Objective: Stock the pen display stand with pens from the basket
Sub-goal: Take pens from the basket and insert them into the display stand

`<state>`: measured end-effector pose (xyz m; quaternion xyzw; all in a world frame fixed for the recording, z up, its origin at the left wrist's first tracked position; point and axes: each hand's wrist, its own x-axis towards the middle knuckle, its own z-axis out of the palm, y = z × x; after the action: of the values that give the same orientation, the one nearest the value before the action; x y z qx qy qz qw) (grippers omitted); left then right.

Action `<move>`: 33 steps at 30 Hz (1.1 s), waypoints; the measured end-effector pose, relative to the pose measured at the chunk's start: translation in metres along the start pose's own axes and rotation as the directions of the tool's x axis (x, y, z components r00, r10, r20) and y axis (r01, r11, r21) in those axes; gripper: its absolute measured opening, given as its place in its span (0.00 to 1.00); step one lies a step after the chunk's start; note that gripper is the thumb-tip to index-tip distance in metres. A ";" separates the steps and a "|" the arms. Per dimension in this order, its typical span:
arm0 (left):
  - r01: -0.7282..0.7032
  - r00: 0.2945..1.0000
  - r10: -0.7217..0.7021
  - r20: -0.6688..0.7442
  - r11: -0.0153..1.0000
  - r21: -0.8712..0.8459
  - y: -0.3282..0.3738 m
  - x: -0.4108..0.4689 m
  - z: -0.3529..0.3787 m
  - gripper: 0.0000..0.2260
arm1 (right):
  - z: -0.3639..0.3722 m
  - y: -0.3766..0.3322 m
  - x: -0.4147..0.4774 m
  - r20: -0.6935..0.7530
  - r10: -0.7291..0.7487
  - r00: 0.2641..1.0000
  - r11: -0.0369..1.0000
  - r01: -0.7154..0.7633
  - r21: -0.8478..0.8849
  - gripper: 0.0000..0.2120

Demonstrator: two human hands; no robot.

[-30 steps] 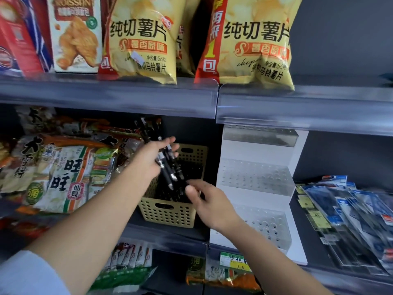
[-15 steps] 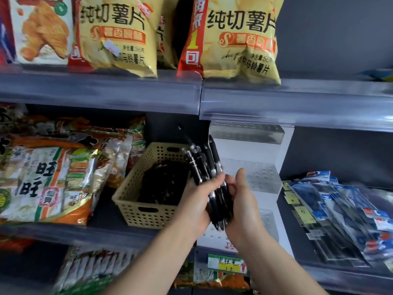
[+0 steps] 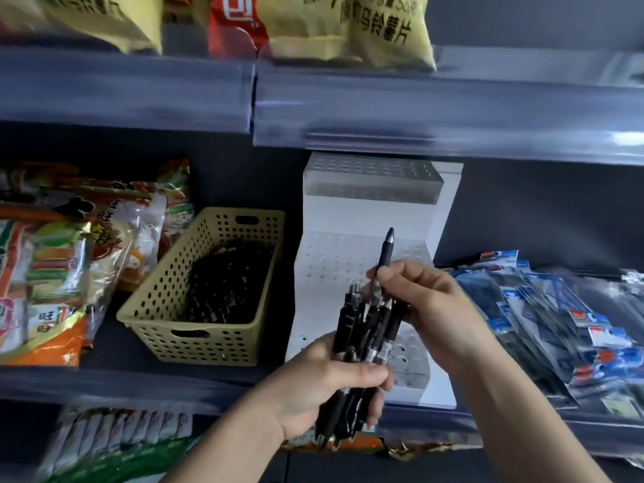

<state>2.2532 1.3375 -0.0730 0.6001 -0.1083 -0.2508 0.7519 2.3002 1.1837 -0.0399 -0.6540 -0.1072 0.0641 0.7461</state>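
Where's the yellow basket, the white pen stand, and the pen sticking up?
Yellow perforated plastic basket (image 3: 223, 343): head view, front wall.
White tiered plastic pen stand (image 3: 447, 203): head view, right side panel.
Black pen sticking up (image 3: 385, 251): head view, upper barrel.

Upper shelf: yellow crisp bags (image 3: 352, 26) and a red packet (image 3: 233, 26) are stood behind a clear rail (image 3: 418, 106).
Middle shelf, left: orange and green snack packs (image 3: 69, 259) are piled.
Middle shelf, right: blue-labelled flat packets (image 3: 557, 329) are laid overlapping.
Lower shelf: white sachets (image 3: 115, 437) are lined up, blurred.

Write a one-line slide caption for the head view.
Left hand grips a pen bundle; right hand pinches one pen before the stand, beside the basket.
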 end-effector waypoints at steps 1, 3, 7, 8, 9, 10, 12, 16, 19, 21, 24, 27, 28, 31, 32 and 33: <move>0.000 1.000 0.000 0.009 1.000 0.008 0.000 0.000 -0.001 0.10 | -0.002 -0.001 0.001 -0.056 -0.033 0.998 0.998 0.035 0.052 0.05; -0.014 1.000 0.014 0.021 1.000 0.019 0.000 0.002 -0.004 0.04 | -0.009 -0.005 0.002 -0.270 -0.149 0.951 0.970 0.193 0.145 0.04; -0.007 1.000 0.005 -0.013 0.993 -0.114 -0.001 0.007 -0.006 0.08 | -0.028 -0.029 -0.006 -0.575 -0.343 0.743 0.865 0.488 0.115 0.08; 0.012 1.000 -0.016 -0.022 0.986 -0.164 -0.002 0.008 -0.005 0.08 | -0.028 -0.032 -0.011 -0.570 -0.391 0.722 0.856 0.513 0.062 0.08; 0.033 0.999 -0.039 -0.024 0.978 -0.208 -0.002 0.009 -0.005 0.07 | -0.026 -0.034 -0.016 -0.554 -0.448 0.701 0.848 0.529 -0.016 0.08; 0.050 0.998 -0.057 -0.022 0.969 -0.244 -0.002 0.009 -0.003 0.06 | -0.021 -0.033 -0.020 -0.529 -0.514 0.675 0.831 0.546 -0.110 0.08; 0.068 0.996 -0.082 -0.031 0.943 -0.325 0.002 0.008 0.001 0.06 | -0.009 -0.028 -0.028 -0.419 -0.665 0.618 0.744 0.594 -0.306 0.07; 0.065 0.985 -0.136 -0.103 0.860 -0.507 0.007 0.007 0.006 0.09 | 0.006 -0.006 -0.036 -0.022 -0.795 0.606 0.492 0.622 -0.609 0.02; 0.024 0.981 -0.135 -0.136 0.788 -0.615 0.006 0.011 0.002 0.14 | 0.014 0.014 -0.037 0.237 -0.735 0.635 0.272 0.596 -0.755 0.03; -0.006 0.980 -0.127 -0.151 0.746 -0.665 0.006 0.012 0.000 0.17 | 0.020 0.021 -0.037 0.289 -0.714 0.638 0.182 0.568 -0.803 0.04; -0.024 0.989 -0.095 -0.117 0.668 -0.744 0.007 0.011 -0.003 0.25 | 0.021 0.022 -0.038 0.266 -0.706 0.656 0.186 0.535 -0.824 0.06; -0.040 0.984 -0.100 -0.149 0.689 -0.724 0.007 0.009 -0.004 0.25 | 0.022 0.018 -0.040 0.377 -0.595 0.710 0.182 0.575 -0.798 0.22; -0.037 0.976 -0.124 -0.181 0.720 -0.693 0.006 0.009 -0.004 0.22 | 0.023 0.017 -0.041 0.417 -0.551 0.723 0.189 0.595 -0.781 0.28; -0.019 0.959 -0.153 -0.239 0.806 -0.591 0.010 0.007 -0.003 0.16 | 0.024 0.014 -0.042 0.404 -0.522 0.751 0.343 0.619 -0.707 0.31; -0.017 0.960 -0.140 -0.243 0.837 -0.548 0.010 0.005 -0.002 0.15 | 0.022 0.012 -0.040 0.301 -0.536 0.788 0.471 0.576 -0.669 0.27; -0.006 0.962 -0.129 -0.240 0.870 -0.493 0.012 0.002 0.000 0.13 | 0.020 0.009 -0.036 0.141 -0.524 0.840 0.610 0.485 -0.627 0.23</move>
<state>2.2580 1.3388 -0.0620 0.4216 0.0795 -0.2112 0.8782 2.2605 1.1953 -0.0489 -0.8122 -0.2808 -0.2075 0.4674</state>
